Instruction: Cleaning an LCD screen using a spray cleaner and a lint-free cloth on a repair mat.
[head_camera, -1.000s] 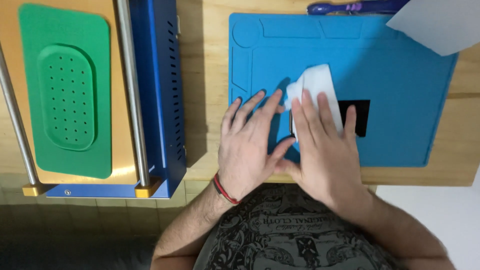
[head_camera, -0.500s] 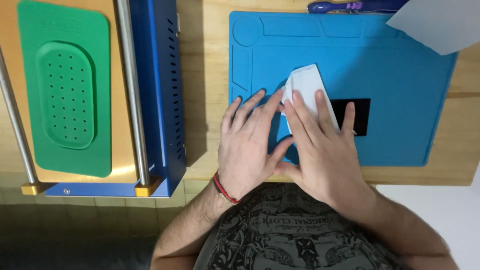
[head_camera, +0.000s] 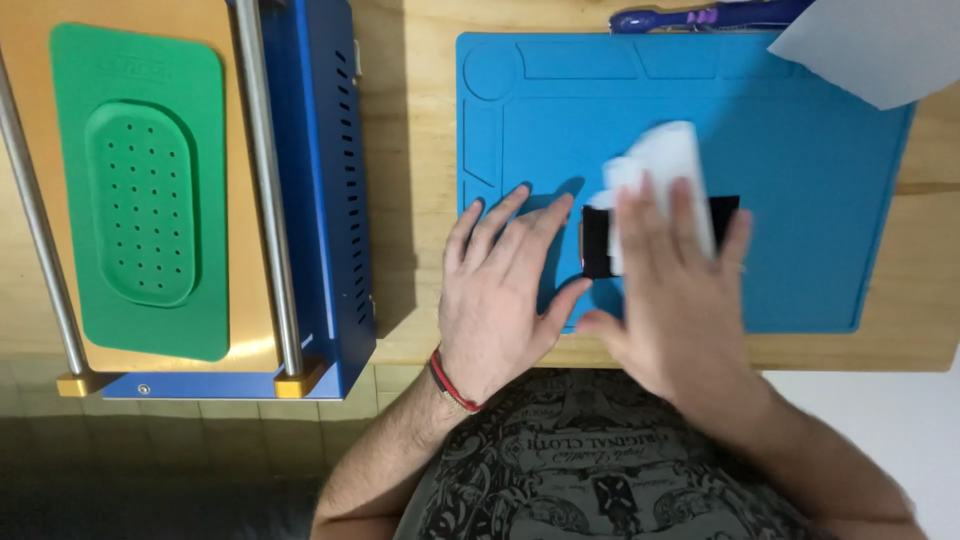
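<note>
The right hand presses a white cloth with flat, spread fingers onto a black phone – right of the frame's centre, on the blue mat. The left hand lies open and flat on the mat – touching nothing else.

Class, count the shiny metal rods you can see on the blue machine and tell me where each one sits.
2. One metal rod runs along the left edge of the green perforated pad; the other metal rod runs along its right edge, beside the blue machine housing. Both tops are cropped.
</note>
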